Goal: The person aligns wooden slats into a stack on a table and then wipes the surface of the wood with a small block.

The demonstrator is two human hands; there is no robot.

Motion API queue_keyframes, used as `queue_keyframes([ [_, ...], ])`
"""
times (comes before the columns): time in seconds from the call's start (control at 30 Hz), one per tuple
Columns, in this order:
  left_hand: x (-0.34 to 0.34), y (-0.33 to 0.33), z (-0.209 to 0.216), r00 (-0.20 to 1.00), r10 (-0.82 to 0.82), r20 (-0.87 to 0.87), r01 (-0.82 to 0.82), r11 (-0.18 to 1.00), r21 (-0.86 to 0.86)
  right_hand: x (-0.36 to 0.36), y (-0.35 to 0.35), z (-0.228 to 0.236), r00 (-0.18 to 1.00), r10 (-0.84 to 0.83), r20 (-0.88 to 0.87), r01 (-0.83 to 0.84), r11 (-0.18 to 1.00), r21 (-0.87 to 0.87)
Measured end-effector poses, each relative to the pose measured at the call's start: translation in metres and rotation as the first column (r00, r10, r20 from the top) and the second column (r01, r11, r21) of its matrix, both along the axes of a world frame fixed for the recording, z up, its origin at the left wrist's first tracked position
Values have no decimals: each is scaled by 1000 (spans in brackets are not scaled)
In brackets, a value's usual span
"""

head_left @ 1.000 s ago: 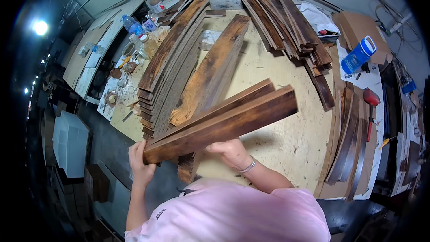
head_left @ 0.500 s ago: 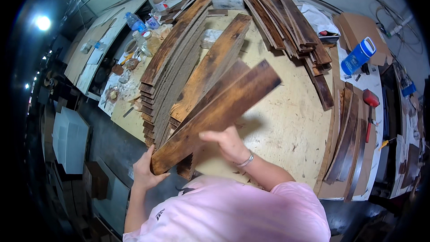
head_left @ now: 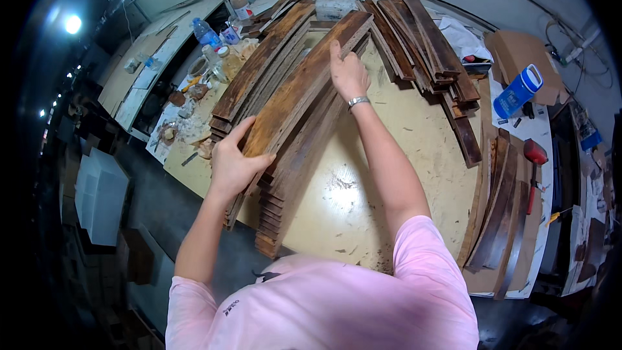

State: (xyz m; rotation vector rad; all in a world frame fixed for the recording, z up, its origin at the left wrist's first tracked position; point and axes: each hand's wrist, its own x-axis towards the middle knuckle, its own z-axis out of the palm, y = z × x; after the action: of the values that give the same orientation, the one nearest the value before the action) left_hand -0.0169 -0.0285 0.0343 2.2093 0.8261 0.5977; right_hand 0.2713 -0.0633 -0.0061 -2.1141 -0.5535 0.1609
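Note:
A long brown wood plank [head_left: 301, 81] with dark streaks lies slantwise over the middle stack, held in both my hands. At its near end, my left hand [head_left: 234, 163] grips it with the thumb on one side and the fingers on the other. My right hand [head_left: 350, 76] closes on its right edge toward the far end, thumb on the top face. Beneath and to the right, a stepped stack of planks [head_left: 275, 210] shows its near ends. Close by on the left stands another plank stack [head_left: 259, 68]. Whether the held plank rests fully on the stack cannot be seen.
The pale worktable [head_left: 389, 175] carries another pile of planks [head_left: 431, 45] at the far right. Bottles [head_left: 206, 34] and jars crowd the left side. A blue bottle [head_left: 517, 91], a red-headed mallet [head_left: 535, 155] and several darker strips [head_left: 497, 220] lie along the right.
Both hands have moved away from my body, carrying the plank forward over the middle stack. My right hand has shifted from the plank's middle toward its far end.

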Motion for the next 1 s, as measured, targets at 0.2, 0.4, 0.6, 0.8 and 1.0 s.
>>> queue_keyframes([
  [0.2, 23, -6, 3, 981, 55, -188, -34, 993, 109, 2, -12, -14, 995, 16, 98, -11, 998, -56],
  [0.4, 30, -14, 6, 923, 114, -366, -12, 963, 269, -38, -21, -60, 992, 102, 76, -121, 943, 311],
  [0.6, 3, 11, -15, 980, -61, -188, 139, 891, 433, -67, -30, -97, 968, 240, -69, -168, 831, 530],
  [0.8, -32, 49, -56, 985, 16, 173, 52, 923, -381, -92, -48, -115, 908, 352, -228, -173, 809, 562],
  [1.0, -63, 54, -140, 940, 278, 198, 50, 462, -886, -156, -75, -167, 726, 418, -546, -116, 858, 501],
])
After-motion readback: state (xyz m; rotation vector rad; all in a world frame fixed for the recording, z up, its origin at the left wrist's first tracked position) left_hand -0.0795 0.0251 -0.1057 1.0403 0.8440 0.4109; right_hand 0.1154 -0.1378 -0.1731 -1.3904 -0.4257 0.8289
